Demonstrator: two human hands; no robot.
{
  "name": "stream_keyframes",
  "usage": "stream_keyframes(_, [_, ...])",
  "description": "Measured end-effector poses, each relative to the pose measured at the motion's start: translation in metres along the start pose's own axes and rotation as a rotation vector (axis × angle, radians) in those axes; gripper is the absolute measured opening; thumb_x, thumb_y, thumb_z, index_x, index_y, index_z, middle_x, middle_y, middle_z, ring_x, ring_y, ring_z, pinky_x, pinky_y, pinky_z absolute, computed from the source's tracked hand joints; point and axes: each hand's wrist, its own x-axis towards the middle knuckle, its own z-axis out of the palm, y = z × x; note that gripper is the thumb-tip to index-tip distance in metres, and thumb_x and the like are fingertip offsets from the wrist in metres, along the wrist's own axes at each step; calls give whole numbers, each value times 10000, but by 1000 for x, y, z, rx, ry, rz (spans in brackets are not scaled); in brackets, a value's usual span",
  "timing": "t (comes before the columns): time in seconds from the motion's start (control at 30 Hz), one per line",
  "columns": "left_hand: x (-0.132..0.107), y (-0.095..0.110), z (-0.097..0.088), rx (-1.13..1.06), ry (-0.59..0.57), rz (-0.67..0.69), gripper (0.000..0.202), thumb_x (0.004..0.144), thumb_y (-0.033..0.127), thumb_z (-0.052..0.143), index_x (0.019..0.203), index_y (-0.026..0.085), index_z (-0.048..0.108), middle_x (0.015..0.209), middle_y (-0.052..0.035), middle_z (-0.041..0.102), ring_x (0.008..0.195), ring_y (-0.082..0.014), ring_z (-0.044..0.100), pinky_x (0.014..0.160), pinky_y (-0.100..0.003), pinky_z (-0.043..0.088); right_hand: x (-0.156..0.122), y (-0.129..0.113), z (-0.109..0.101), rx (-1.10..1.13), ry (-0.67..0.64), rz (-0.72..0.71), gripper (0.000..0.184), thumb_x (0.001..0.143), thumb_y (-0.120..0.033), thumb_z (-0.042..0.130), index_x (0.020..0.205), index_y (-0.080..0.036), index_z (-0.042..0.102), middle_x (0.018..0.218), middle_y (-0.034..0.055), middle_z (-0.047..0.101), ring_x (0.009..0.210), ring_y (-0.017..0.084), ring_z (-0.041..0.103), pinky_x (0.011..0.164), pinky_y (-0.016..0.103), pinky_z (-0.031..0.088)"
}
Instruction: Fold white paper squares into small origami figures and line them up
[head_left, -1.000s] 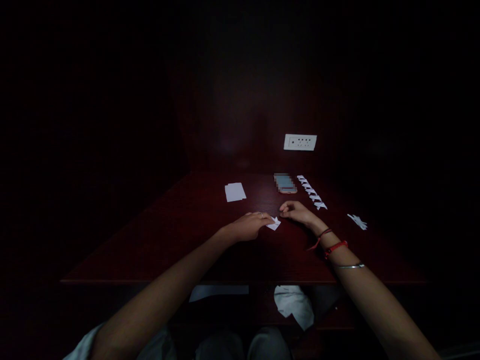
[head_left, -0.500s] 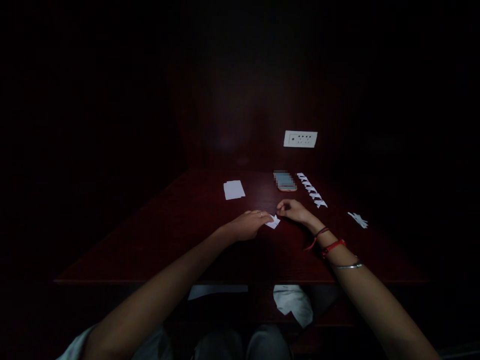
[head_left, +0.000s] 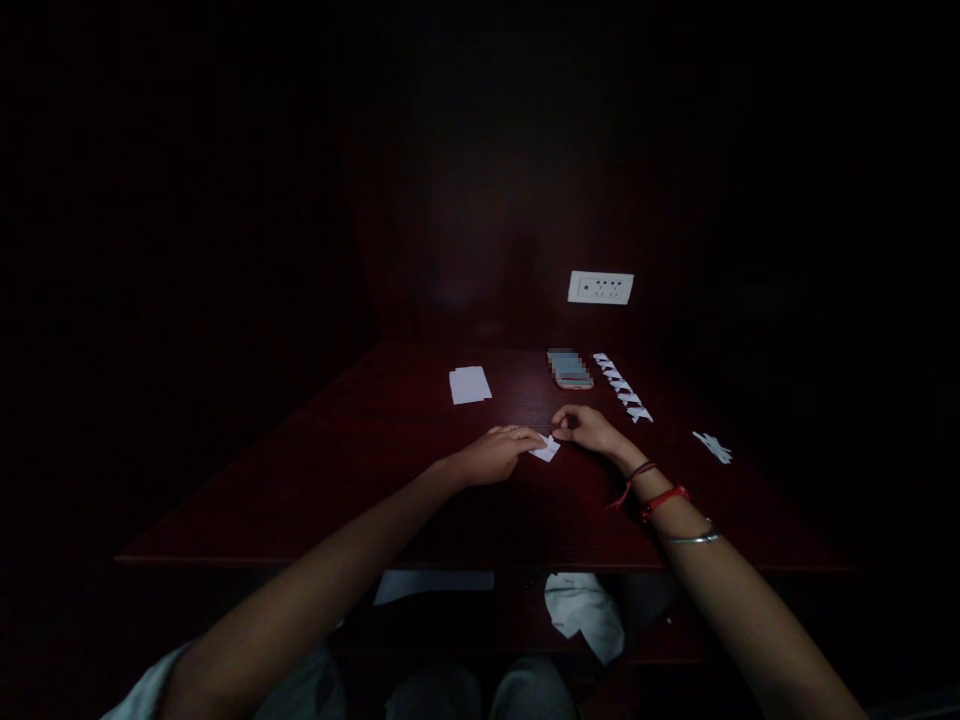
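A small piece of folded white paper (head_left: 547, 451) lies on the dark red table in front of me. My left hand (head_left: 499, 453) holds it down from the left, its fingertips and thumb over the paper's left part. My right hand (head_left: 589, 430) is at the paper's upper right corner, fingers curled and thumb tip touching that corner. Part of the paper is hidden under the left fingers.
White paper sheets (head_left: 470, 385) lie stacked at the back left. A phone (head_left: 570, 369) rests near the wall, beside a row of folded paper pieces (head_left: 623, 388). Paper strips (head_left: 712, 447) lie far right. A socket panel (head_left: 601, 287) is on the wall. Crumpled white material (head_left: 585, 610) sits on the lower shelf.
My right thumb has come down onto the paper's upper right corner. My left hand stays on the paper. The whole view has shifted slightly.
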Motion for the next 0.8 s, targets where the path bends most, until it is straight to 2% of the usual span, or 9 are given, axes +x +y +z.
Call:
stream_keyframes(0.13, [-2, -5, -4, -102, 61, -34, 634, 653, -11, 319, 1222, 241, 199, 1216, -23, 321, 1085, -135, 320, 888, -288, 277, -6, -6, -9, 29, -11, -115, 249, 642, -272, 548, 857, -146, 556, 741, 8, 519, 634, 89, 465, 601, 215, 376])
stream_keyframes(0.2, [-2, -7, -6, -143, 114, -36, 598, 681, 23, 349, 1225, 209, 184, 1207, -51, 314, 1078, -134, 327, 890, -279, 281, -10, -13, -12, 3, -71, -216, 257, 645, -279, 554, 872, -160, 570, 774, 18, 522, 659, 97, 466, 621, 221, 376])
stream_keyframes(0.3, [-2, -11, -9, -137, 139, -22, 461, 736, 142, 420, 1172, 186, 278, 1143, -61, 373, 1027, -137, 374, 876, -273, 295, -14, -23, -14, -38, -184, -333, 303, 624, -279, 585, 912, -185, 578, 794, 24, 521, 679, 106, 467, 638, 227, 375])
stream_keyframes(0.43, [-1, -15, -11, -26, 40, -6, 300, 768, 259, 438, 1064, 213, 416, 1037, -29, 469, 967, -146, 423, 839, -278, 308, -16, -25, -14, -116, -239, -366, 334, 605, -270, 608, 933, -212, 583, 849, 33, 520, 733, 127, 476, 673, 244, 373])
stream_keyframes(0.53, [1, -15, -12, 60, 10, 9, 241, 788, 298, 410, 1009, 223, 469, 996, -18, 505, 947, -146, 444, 824, -265, 303, -16, -25, -13, -148, -237, -388, 299, 630, -280, 589, 922, -214, 593, 876, 39, 529, 779, 140, 481, 714, 256, 362])
stream_keyframes(0.67, [4, -13, -13, 95, 44, -17, 277, 785, 315, 414, 1050, 239, 446, 1001, -16, 520, 934, -151, 464, 812, -265, 309, -15, -27, -11, -114, -201, -387, 243, 705, -312, 503, 898, -200, 601, 850, 42, 561, 773, 138, 498, 720, 252, 360])
stream_keyframes(0.8, [4, -14, -12, -108, 174, -107, 316, 782, 274, 414, 1092, 219, 396, 919, -10, 557, 855, -130, 507, 769, -241, 353, -12, -27, -5, -10, -55, -323, 262, 737, -328, 443, 890, -173, 588, 825, 39, 583, 747, 131, 510, 695, 240, 368])
